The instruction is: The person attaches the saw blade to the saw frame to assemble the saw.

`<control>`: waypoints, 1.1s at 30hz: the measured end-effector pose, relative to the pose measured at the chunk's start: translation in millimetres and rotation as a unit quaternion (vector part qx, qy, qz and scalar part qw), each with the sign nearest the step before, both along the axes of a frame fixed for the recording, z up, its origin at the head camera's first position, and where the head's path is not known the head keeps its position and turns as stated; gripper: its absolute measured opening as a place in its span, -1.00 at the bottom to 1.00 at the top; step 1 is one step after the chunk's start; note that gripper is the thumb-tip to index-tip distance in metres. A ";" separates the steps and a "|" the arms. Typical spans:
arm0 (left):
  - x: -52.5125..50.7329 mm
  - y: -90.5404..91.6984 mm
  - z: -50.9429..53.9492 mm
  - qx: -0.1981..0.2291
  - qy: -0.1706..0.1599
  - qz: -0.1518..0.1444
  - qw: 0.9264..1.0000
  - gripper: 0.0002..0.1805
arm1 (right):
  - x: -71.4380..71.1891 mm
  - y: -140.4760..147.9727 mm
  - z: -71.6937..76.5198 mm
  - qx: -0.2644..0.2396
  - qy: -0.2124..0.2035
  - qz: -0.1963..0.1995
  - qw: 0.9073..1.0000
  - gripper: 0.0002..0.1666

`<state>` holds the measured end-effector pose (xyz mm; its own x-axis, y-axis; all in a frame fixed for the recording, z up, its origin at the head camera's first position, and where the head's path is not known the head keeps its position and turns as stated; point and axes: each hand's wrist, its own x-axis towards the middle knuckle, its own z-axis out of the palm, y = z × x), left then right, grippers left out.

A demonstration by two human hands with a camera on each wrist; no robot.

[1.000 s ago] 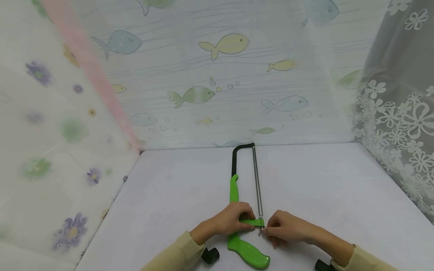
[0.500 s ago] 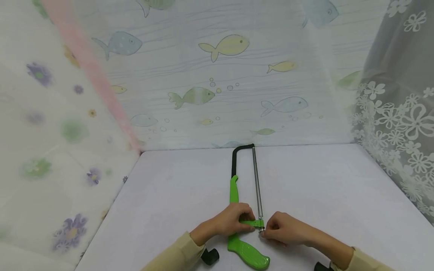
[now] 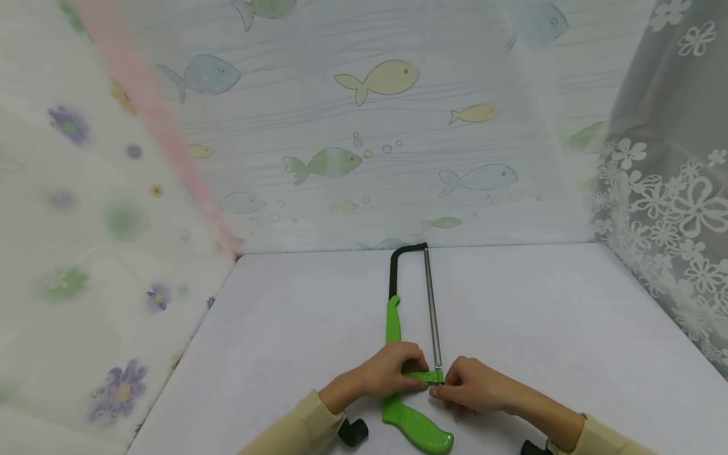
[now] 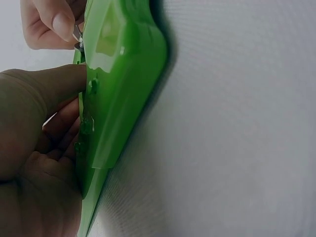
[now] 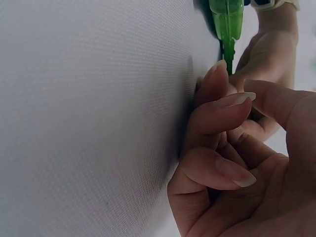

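Note:
A hacksaw [image 3: 421, 431] with a green handle and a black front frame lies on the white table. Its blade [image 3: 432, 303] runs along the right side of the frame. My left hand [image 3: 389, 371] grips the green crosspiece near the handle, thumb and fingers around it. At the blade's near end, my right hand [image 3: 480, 385] pinches a small metal wing nut [image 4: 77, 33], which the fingers cover in the head view. The left wrist view shows the right thumb against the nut; the right wrist view shows the other fingers curled.
The white tabletop [image 3: 296, 303] extends on both sides of the saw. A fish-printed curtain [image 3: 364, 189] hangs at the table's back edge, beyond the saw's tip. Black wrist devices [image 3: 353, 432] sit under the sleeves.
My right fingers have shifted slightly left and turned over the wing nut, which showed earlier and is now covered from above. The left hand and hacksaw stay in place.

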<state>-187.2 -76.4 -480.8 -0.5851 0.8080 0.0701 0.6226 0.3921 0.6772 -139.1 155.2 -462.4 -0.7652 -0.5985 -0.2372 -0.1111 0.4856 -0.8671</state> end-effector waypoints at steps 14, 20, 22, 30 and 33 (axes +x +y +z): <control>0.2 -0.5 1.2 -0.005 0.002 0.002 1.000 -0.83 | -2.0 6.2 6.5 0.010 0.022 0.012 1.000 -0.61; 0.5 0.0 3.0 -0.004 -0.002 0.003 1.000 -0.84 | -3.0 10.3 6.4 0.008 0.018 0.015 1.000 -0.66; 0.6 0.2 2.8 -0.003 -0.003 0.004 1.000 -0.83 | -2.8 11.6 6.4 0.008 0.016 0.014 1.000 -0.68; 1.2 0.0 1.7 -0.007 -0.020 0.010 1.000 -0.83 | -1.5 13.5 5.8 0.014 0.012 0.005 1.000 -0.72; 1.2 0.0 2.1 -0.006 -0.025 0.012 1.000 -0.83 | -1.3 12.5 6.2 0.013 0.013 0.009 1.000 -0.72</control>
